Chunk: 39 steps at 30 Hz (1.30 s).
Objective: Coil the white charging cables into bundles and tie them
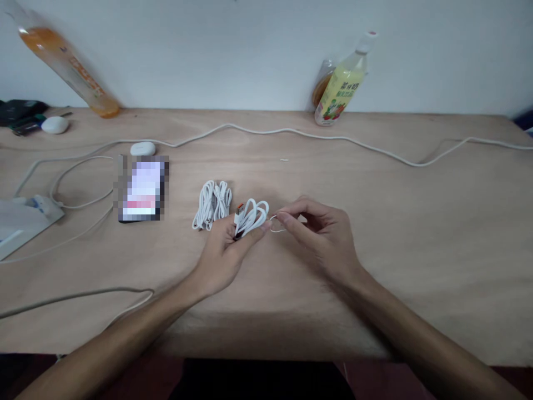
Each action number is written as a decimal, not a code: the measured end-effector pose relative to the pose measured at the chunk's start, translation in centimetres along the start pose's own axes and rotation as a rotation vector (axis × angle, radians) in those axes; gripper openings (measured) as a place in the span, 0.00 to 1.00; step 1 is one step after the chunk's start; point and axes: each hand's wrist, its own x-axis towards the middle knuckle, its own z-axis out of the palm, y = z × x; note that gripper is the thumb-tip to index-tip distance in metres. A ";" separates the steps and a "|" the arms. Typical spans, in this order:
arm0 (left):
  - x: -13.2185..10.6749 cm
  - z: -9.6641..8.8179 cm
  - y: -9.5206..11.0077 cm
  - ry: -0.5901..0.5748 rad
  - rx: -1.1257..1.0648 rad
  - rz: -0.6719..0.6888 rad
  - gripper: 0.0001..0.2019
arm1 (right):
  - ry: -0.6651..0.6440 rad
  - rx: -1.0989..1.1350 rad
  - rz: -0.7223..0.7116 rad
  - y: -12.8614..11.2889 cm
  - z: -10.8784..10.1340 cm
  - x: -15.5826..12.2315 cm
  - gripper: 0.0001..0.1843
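Gripping a coiled white cable (252, 216) just above the table (375, 266), the left hand (220, 253) has its fingers closed around the bundle, whose orange plug (239, 210) sticks up beside the thumb. The right hand (325, 236) pinches a thin wire tie (275, 223) between thumb and forefinger, right against the coil. Just beyond lies a second bundled cable (212, 204), with a phone (141, 189) to its left and a white earbud case (142, 148) behind that. Farther back a long white cord (291, 131) snakes across, and a yellow drink bottle (341, 83) and an orange bottle (70, 66) sit against the wall.
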 end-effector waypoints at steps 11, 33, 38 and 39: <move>0.0 0.1 0.3 0.001 -0.094 -0.092 0.21 | -0.030 0.012 0.014 -0.4 0.1 -0.1 0.05; 0.1 0.2 -0.4 0.057 -0.392 -0.225 0.19 | -0.160 0.093 0.175 0.2 0.1 -0.1 0.12; 0.1 0.2 -0.1 0.019 -0.380 -0.248 0.20 | -0.118 0.092 0.143 0.1 0.0 -0.1 0.10; 0.1 0.2 -0.1 0.014 -0.385 -0.251 0.20 | -0.115 0.088 0.133 0.1 0.0 0.0 0.10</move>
